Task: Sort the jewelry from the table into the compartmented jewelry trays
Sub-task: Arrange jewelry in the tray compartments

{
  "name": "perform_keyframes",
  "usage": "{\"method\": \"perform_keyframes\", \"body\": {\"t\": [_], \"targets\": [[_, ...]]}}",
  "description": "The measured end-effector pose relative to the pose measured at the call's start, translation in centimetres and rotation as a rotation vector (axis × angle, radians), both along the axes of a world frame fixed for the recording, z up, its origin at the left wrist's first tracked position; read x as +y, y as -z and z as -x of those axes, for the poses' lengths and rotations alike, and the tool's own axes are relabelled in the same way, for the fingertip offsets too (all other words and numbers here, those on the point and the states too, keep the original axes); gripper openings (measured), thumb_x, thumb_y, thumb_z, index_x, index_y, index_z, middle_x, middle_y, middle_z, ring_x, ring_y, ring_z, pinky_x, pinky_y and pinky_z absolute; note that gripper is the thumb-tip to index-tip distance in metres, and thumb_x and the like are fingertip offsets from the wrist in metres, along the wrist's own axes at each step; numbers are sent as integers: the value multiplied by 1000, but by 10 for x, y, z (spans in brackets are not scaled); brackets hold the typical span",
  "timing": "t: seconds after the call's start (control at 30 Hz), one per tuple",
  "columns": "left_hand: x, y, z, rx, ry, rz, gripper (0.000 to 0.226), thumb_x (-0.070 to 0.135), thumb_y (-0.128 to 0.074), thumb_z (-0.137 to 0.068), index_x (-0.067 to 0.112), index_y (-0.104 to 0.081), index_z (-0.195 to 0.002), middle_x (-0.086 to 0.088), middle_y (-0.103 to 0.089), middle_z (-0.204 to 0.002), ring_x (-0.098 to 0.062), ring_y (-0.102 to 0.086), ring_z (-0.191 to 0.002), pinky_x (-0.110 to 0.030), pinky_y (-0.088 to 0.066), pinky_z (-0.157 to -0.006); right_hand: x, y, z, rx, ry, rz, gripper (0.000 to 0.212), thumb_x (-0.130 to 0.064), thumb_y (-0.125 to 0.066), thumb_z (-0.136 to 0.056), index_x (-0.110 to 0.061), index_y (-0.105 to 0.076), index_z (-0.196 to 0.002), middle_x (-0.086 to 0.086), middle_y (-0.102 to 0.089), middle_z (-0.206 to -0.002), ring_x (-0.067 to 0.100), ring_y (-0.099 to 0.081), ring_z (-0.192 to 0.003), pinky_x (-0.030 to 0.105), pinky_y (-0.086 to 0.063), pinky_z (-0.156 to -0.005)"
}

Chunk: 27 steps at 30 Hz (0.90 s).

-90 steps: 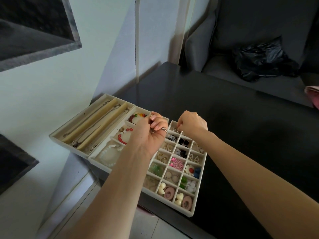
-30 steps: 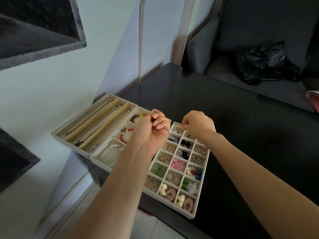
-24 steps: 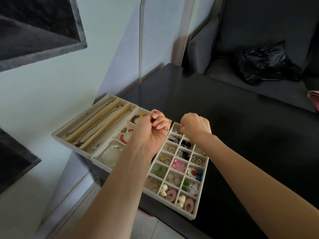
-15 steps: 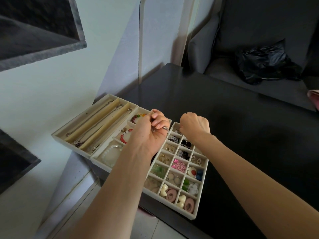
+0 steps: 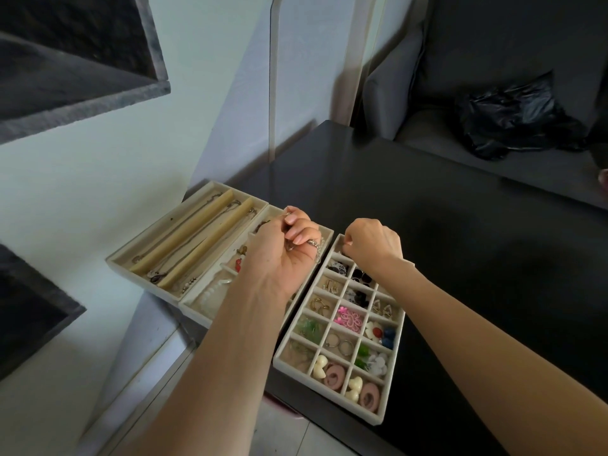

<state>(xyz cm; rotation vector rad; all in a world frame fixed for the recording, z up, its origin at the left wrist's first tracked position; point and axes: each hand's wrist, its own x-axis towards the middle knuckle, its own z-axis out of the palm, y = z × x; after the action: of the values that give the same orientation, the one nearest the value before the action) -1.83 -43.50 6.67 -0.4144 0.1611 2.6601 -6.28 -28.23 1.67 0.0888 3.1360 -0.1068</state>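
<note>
Counter [image 5: 460,245]: dark, bare beyond your trays.
Left hand [image 5: 283,255]: fisted on small jewelry, above middle tray [image 5: 197,309].
Right hand [image 5: 373,243]: pinched closed, contents unclear, nearer the grid tray [image 5: 393,366] far-left cell.

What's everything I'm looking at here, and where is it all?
Grid tray: one, beige, table's near edge; small cells of earrings and rings.
Pink flower: one, a middle cell of the grid tray.
Bracelet tray: one, beige, left of the grid tray; white and red beads.
Necklace tray: one, beige, leftmost; chains along two tan rolls.
Table: one, black.
Sofa: one, grey, behind the table.
Bag: one, black, on the sofa.
Left hand: fist, pinching something small, above the bracelet tray.
Right hand: closed, at the grid tray's far end.
</note>
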Motion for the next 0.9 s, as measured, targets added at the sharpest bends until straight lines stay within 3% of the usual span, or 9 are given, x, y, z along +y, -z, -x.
{"method": "perform_keyframes", "body": {"t": [0.2,0.9], "targets": [[-1,0,1,13,-2,29,32,7,-30,-96,10,-47,-69,2,-41,-52,-5,-32,-35,-13,-28,-32,-2,6,-5,95,-102,-131,13,-17,-52,-96,-13,-64,-97,3,-56,-98,18,-53,-70,27,-41,-59],[0,2,2,16,29,53,34,6,-29,-98,10,-46,-70,2,-41,-51,-6,-33,-33,-14,-28,-31,2,-3,-6,31,-59,74,13,-18,-56,-93,-19,-66,-101,1,-61,-107,18,-60,-88,26,-41,-65]]}}
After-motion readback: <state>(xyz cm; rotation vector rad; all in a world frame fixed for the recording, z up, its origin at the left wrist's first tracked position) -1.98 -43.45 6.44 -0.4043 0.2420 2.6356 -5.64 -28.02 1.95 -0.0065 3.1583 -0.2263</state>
